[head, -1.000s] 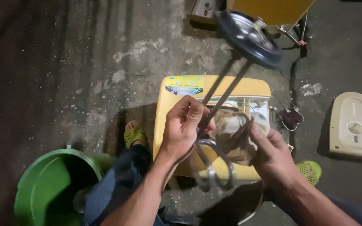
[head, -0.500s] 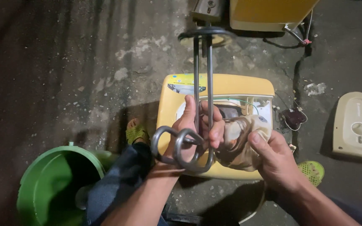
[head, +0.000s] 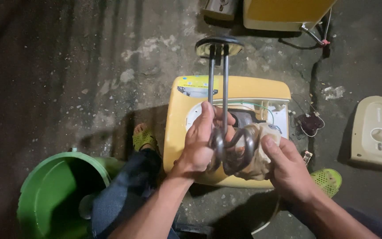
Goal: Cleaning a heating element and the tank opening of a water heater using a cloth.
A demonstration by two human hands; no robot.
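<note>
The left hand (head: 200,144) was closed in a narrow grip around the two straight rods of a metal heating element (head: 219,95), fingers wrapped at the point where the rods ran into the looped coil (head: 235,146). The rods stood nearly upright in the view, ending in a round dark flange (head: 219,45) well above the hands. The right hand (head: 288,170) pinched a dirty beige rag (head: 259,152) between thumb and curled fingers, pressing it against the right side of the coil. Both hands hung over a yellow appliance casing (head: 177,132) lying on the concrete floor (head: 67,66). A green bucket (head: 45,194) sat near the left forearm, a beige cover (head: 376,132) lay well apart on the right, and bare floor stretched open to the left
</note>
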